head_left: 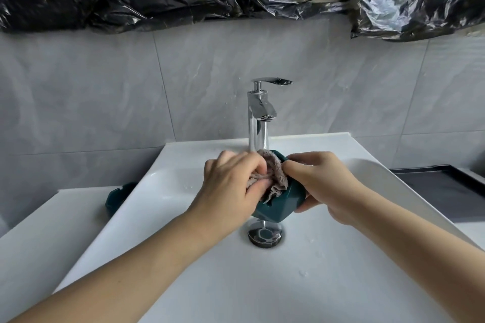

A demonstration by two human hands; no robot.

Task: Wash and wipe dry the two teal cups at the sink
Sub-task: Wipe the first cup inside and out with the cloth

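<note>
Two hands over the white sink (183,283): right hand (325,186) wrapped around a teal cup (278,204), left hand (231,186) fingers pinched on a grey cloth (275,173) inside it.

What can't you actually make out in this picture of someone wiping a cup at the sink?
Head view, all of it:
- Second cup: mostly hidden behind the sink rim.
- Inside of the held cup: covered by the cloth and left hand.
- Right hand fingertips: tucked behind the cup.
- Drain: partly blocked by the cup.
- Tray at right: cut off by the edge.
</note>
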